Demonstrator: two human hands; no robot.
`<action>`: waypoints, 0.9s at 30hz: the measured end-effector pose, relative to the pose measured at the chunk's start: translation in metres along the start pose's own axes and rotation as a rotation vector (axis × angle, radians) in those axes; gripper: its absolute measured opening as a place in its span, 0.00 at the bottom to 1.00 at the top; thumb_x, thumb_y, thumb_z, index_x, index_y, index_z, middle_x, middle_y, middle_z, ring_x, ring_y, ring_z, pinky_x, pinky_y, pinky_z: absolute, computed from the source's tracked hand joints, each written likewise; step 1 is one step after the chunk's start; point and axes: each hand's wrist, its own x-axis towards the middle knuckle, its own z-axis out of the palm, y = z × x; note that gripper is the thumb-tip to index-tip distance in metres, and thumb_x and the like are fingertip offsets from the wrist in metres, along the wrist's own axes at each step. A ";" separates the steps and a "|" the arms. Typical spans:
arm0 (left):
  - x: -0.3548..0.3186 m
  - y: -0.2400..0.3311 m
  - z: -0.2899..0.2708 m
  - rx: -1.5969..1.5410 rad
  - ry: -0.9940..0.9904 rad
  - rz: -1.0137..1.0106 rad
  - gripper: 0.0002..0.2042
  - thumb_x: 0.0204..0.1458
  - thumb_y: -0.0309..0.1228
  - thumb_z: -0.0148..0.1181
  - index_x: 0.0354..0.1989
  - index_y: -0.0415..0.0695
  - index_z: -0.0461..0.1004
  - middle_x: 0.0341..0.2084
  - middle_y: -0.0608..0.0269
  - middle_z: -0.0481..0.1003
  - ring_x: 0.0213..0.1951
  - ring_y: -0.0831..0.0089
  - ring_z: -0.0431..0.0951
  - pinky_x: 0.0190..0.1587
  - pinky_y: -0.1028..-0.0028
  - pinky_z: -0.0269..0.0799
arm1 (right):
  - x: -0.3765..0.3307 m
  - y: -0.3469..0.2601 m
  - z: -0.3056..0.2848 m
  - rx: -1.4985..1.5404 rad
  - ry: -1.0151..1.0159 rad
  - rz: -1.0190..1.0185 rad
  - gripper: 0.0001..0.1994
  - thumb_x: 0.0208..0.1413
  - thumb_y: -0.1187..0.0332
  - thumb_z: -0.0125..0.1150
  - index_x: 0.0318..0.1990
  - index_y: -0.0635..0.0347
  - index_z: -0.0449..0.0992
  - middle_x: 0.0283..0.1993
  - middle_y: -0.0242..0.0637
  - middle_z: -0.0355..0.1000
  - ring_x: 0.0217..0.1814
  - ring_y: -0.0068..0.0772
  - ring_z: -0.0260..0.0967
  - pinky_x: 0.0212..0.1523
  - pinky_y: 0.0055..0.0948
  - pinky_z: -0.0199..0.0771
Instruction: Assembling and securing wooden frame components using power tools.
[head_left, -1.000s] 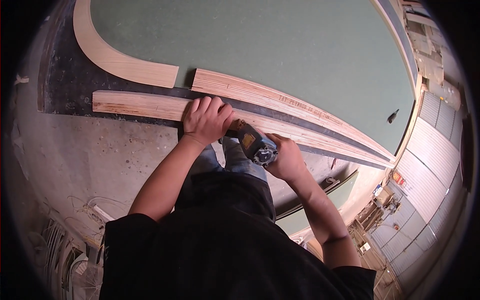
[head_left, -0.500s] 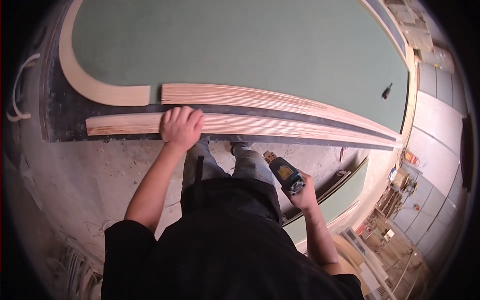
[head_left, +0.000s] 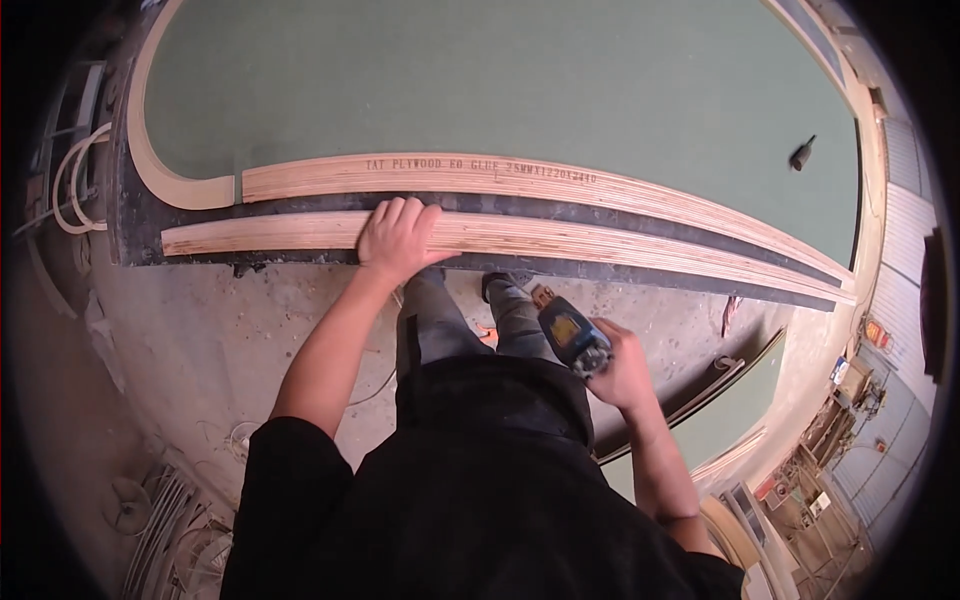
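My left hand [head_left: 398, 238] is wrapped over the front plywood strip [head_left: 560, 240], its fingers across the top and the thumb pointing right. This long strip runs along the near edge of the dark table. Behind it, a second plywood strip [head_left: 400, 177] with printed lettering lies beside the green board [head_left: 480, 90]. Its left end sits close to a pale curved wooden piece [head_left: 175, 185]. Held low in front of my right thigh, over the floor, is a dark nail gun [head_left: 568, 335] with a yellow label; my right hand [head_left: 622, 368] is closed around its handle.
A small dark tool [head_left: 801, 153] lies on the board's far right. Below the table's right side leans another green panel [head_left: 735, 410]. Pale curved hoops [head_left: 78, 185] stand at the left, and shelves of clutter [head_left: 810, 490] fill the lower right. A thin cord crosses the floor.
The gap between the back strip and the curved piece has narrowed, and lettering now shows on that strip. My view has shifted. Both hands keep their holds.
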 end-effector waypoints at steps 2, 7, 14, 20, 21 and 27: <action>0.004 0.006 -0.004 -0.013 -0.002 -0.018 0.30 0.32 0.55 0.73 0.40 0.48 0.73 0.31 0.63 0.68 0.37 0.62 0.70 0.43 0.64 0.67 | 0.014 -0.002 -0.006 -0.046 -0.064 -0.027 0.21 0.38 0.75 0.62 0.45 0.66 0.77 0.40 0.53 0.76 0.43 0.61 0.73 0.42 0.41 0.75; 0.003 0.006 -0.002 -0.007 0.001 -0.023 0.30 0.31 0.54 0.74 0.41 0.49 0.73 0.30 0.64 0.67 0.36 0.63 0.69 0.41 0.65 0.66 | 0.070 -0.030 0.006 -0.090 -0.184 -0.089 0.22 0.35 0.73 0.60 0.45 0.62 0.76 0.41 0.52 0.75 0.43 0.60 0.72 0.45 0.49 0.75; -0.004 -0.002 0.013 0.010 0.065 -0.024 0.21 0.38 0.46 0.69 0.37 0.51 0.69 0.28 0.67 0.66 0.33 0.66 0.69 0.37 0.67 0.64 | 0.115 -0.063 0.036 -0.156 -0.203 -0.176 0.22 0.37 0.74 0.64 0.47 0.63 0.77 0.38 0.53 0.76 0.41 0.60 0.73 0.42 0.43 0.75; -0.002 -0.002 0.010 -0.092 0.127 -0.045 0.17 0.41 0.42 0.64 0.37 0.51 0.69 0.27 0.68 0.65 0.32 0.68 0.68 0.36 0.69 0.65 | 0.128 -0.071 0.046 -0.205 -0.220 -0.154 0.20 0.39 0.72 0.67 0.45 0.65 0.78 0.36 0.52 0.76 0.41 0.58 0.73 0.41 0.42 0.75; -0.003 -0.002 0.009 -0.098 0.130 -0.052 0.17 0.41 0.42 0.64 0.37 0.51 0.69 0.27 0.68 0.65 0.32 0.68 0.68 0.36 0.69 0.65 | 0.129 -0.070 0.045 -0.217 -0.236 -0.157 0.20 0.39 0.72 0.67 0.45 0.64 0.78 0.36 0.52 0.76 0.40 0.58 0.73 0.41 0.42 0.75; -0.004 -0.005 0.011 -0.056 0.128 -0.041 0.16 0.42 0.44 0.63 0.35 0.51 0.68 0.26 0.68 0.64 0.31 0.69 0.67 0.35 0.70 0.65 | 0.128 -0.081 0.047 -0.277 -0.243 -0.136 0.21 0.38 0.72 0.67 0.46 0.62 0.78 0.36 0.51 0.76 0.40 0.58 0.74 0.40 0.42 0.75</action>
